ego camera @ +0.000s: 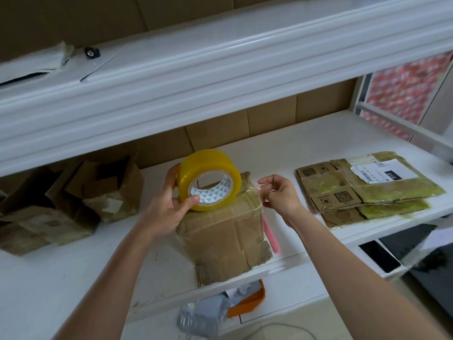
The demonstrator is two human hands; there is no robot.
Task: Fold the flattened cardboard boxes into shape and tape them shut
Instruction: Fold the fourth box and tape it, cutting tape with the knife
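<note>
Standing on the front edge of the white shelf, the box is folded into shape, with clear tape laid over its top and down its right side. A frayed flap is seen at its lower front edge, overhanging the shelf lip. Its long axis cannot be told from this view.

The tape roll is held on edge on the box top by the left hand: the thumb is hooked into the core, and the fingers are wrapped behind the roll's outer face. The core opening is turned toward the camera. A pattern of small teal triangles is printed on the white core lining; no brand name can be read.

The right hand is held just beside the box's upper right corner, with thumb and forefinger pinched on the clear tape there.

A pink stick lies beside the box on its right. Flattened boxes are stacked at the right of the shelf; QR codes are printed on them, and a white shipping label with a barcode reads "010". Crumpled cartons lie at the left.
</note>
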